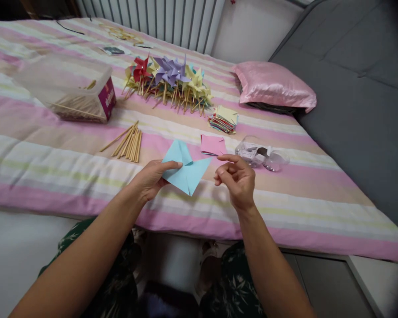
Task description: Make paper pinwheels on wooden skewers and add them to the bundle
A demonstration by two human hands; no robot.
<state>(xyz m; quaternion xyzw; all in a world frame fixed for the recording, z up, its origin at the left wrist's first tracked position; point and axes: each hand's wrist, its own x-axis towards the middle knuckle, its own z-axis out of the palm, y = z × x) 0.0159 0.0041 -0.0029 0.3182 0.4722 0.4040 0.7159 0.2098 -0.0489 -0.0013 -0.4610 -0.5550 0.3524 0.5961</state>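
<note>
My left hand (155, 176) is closed on a light blue pinwheel paper (189, 174), thumb on top and fingers beneath. One corner of the paper is folded in under the thumb, and slits run in from the corners. Just right of the paper, my right hand (237, 179) is raised with its index finger stretched out and the other fingers loosely curled; nothing shows in it. Beyond the hands lie a small stack of pink paper squares (212, 145) and a taller stack of mixed-colour squares (224, 118).
On the striped bedspread (301, 221) lie thin wooden sticks (129, 143) and a clear plastic tub (76, 95) of more sticks. Finished pinwheels (167, 77) are heaped behind. Clear plastic containers (260, 154) sit at right, below a pink pillow (273, 84).
</note>
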